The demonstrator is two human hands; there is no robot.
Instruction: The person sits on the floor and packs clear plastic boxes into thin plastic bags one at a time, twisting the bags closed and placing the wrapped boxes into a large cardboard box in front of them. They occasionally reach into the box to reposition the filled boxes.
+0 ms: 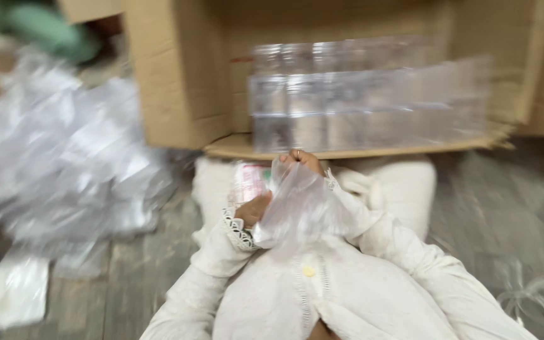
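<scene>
A blurred view looks down at a person seated on a grey floor (473,201), dressed in white with lace-trimmed cuffs. Both hands are raised close together in front of the chest, gripping a clear plastic bag (297,204) between them. The left hand (253,209) clasps the bag's lower left edge, and the right hand (303,160), with a ring on one finger, pinches its top. Just behind the left hand sits a small pale packet (250,179) with pink and green markings; the blur hides whether it touches the bag. Beyond the hands, an open cardboard box (177,75) lies on its side, holding rows of clear plastic containers (360,94). To the left, a large heap of crinkled clear plastic wrapping (64,157) rests on the floor
</scene>
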